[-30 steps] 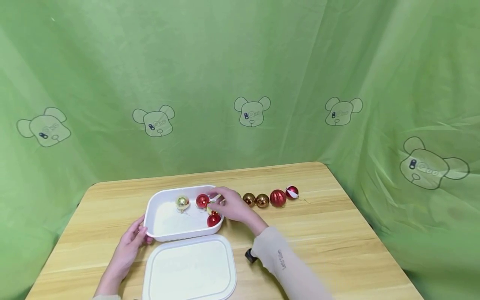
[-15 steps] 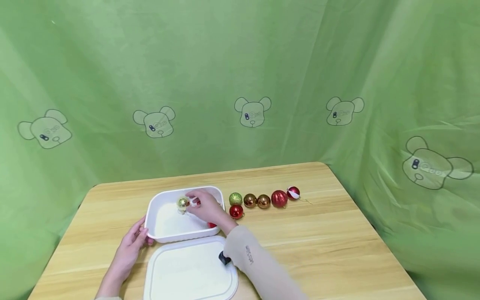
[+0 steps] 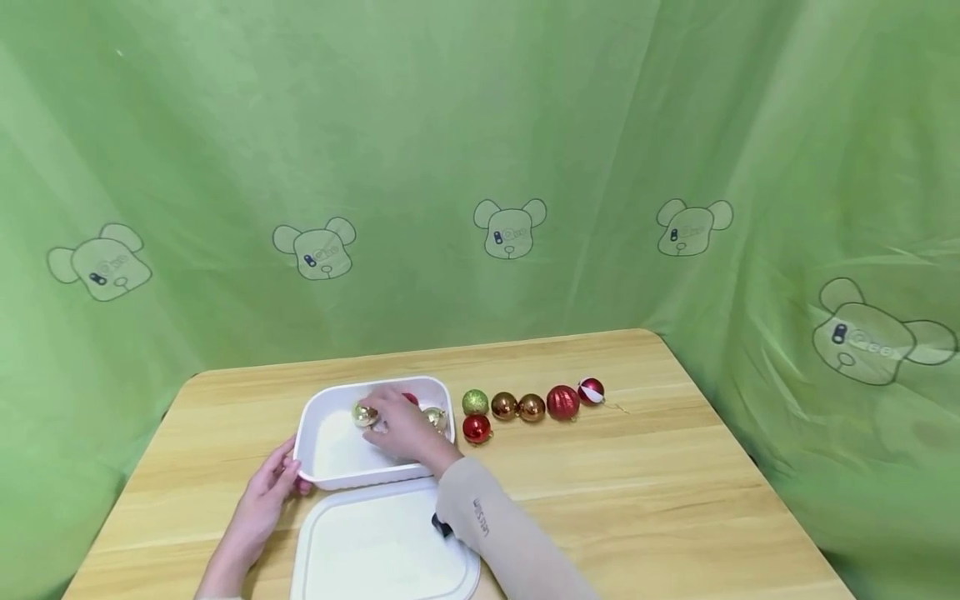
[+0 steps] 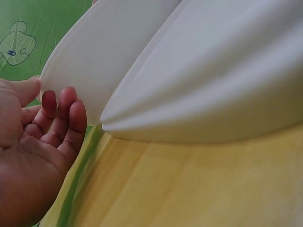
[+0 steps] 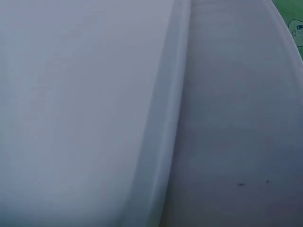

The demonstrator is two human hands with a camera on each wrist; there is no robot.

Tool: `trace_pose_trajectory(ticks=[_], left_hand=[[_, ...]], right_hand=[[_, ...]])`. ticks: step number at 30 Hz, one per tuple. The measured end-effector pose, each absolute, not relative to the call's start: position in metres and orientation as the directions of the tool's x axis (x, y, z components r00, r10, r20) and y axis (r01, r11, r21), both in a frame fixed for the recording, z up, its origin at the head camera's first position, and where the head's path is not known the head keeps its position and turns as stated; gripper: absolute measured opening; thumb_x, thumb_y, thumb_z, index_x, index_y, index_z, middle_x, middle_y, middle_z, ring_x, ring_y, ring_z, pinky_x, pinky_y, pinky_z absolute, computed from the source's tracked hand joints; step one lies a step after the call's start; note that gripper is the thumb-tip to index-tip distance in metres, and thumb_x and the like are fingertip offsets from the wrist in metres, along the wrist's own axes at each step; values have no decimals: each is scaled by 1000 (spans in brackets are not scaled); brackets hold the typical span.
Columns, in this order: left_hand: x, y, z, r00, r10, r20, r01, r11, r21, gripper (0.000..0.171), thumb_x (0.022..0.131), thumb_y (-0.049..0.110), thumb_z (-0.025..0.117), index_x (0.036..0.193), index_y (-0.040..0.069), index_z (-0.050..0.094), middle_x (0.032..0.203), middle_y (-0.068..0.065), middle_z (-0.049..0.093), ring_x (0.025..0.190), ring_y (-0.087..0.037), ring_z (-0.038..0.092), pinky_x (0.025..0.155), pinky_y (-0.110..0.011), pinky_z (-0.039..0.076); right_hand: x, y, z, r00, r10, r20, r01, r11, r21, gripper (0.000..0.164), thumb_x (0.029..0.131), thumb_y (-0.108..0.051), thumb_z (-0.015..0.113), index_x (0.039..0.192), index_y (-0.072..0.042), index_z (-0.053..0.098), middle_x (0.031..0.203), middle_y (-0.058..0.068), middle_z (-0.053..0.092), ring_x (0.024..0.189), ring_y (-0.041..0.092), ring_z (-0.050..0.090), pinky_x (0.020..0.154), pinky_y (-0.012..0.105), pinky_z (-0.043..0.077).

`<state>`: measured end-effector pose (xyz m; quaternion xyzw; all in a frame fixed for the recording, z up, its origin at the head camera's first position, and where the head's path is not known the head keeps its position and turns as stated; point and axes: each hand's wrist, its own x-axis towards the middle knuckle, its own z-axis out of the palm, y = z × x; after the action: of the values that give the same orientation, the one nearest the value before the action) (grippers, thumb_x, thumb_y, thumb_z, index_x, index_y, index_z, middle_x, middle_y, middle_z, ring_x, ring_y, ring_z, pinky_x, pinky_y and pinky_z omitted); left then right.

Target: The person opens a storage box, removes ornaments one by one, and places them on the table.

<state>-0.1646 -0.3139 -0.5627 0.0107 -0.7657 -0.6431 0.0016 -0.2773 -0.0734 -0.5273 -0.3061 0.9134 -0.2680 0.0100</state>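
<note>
In the head view my left hand [image 3: 268, 490] grips the front left corner of a white plastic box [image 3: 330, 479]. The left wrist view has its thumb at the rim and curled fingers against the outer wall [image 4: 199, 109]. My right hand [image 3: 405, 427] reaches inside the box, thumb and fingertips around a shiny gold Christmas bauble [image 3: 363, 415]. A red bauble [image 3: 410, 398] peeks out behind this hand, and a pale gold bauble [image 3: 435, 418] lies at the box's right end. Part of the box floor is hidden by the hand.
The white lid [image 3: 375, 550] lies flat in front of the box. Right of the box, a green glitter bauble [image 3: 475, 402], copper baubles [image 3: 532, 407], a ribbed red one [image 3: 562, 402] and a red-and-white one [image 3: 591, 391] form a row; a shiny red bauble [image 3: 477, 429] sits in front.
My right hand has moved left inside the box, from the baubles at its right end to the gold bauble. The left hand stays at the corner.
</note>
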Motion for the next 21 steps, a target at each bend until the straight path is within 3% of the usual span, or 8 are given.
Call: trace_pose_trajectory(ticks=[9,21], left_hand=[[-164,-313,-562,-1000,-26,-6,-10,167,986,57,112,24,46,162,4,28,108,-9,57,90,-10,65,86,-22,59],[-163,-313,-563,-1000,-10,8,7,159,987,59,112,24,46,162,1,26,108,-11,56,90,-9,65,86,-22,60]], right_hand=[[-273,-75,-527,-795,-595,120,-576,676,-459,53,92,-29,78,142,-29,61,149,-4,48,133,16,54,115,36,48],[-272,-75,-527,-789,-604,113,-579,668,-468,44,93,-27,78,134,-30,65,136,-4,51,119,15,60,107,35,53]])
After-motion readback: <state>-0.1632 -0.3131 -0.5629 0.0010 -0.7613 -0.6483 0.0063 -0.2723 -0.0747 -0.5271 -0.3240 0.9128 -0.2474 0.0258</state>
